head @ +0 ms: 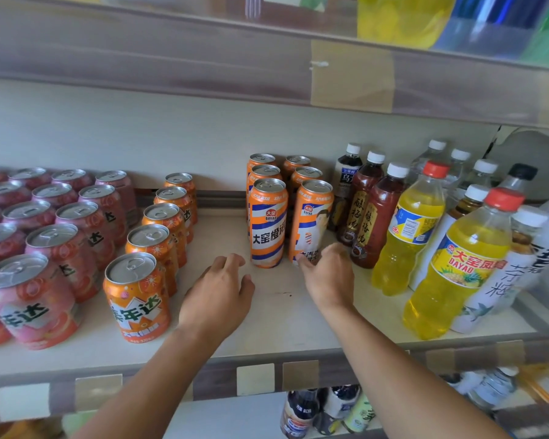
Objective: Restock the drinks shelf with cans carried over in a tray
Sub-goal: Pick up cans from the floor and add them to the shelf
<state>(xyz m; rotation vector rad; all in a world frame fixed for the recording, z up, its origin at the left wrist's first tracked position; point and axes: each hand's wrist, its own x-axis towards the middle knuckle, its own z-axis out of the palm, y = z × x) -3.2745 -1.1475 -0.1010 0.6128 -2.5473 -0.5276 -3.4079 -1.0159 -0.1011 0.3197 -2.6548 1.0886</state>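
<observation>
Reaching in over the shelf: left hand loose, empty, short of the front-left tall can. Right hand nearer, fingertips at the base of the front-right tall can, not wrapped. Both cans upright, straight ahead, more stacked behind.

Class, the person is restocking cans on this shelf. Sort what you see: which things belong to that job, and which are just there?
Job:
tall orange cans
short orange cans
pink cans
shelf
left hand
right hand

Just there:
yellow bottles
dark tea bottles
bottles on lower shelf
</observation>
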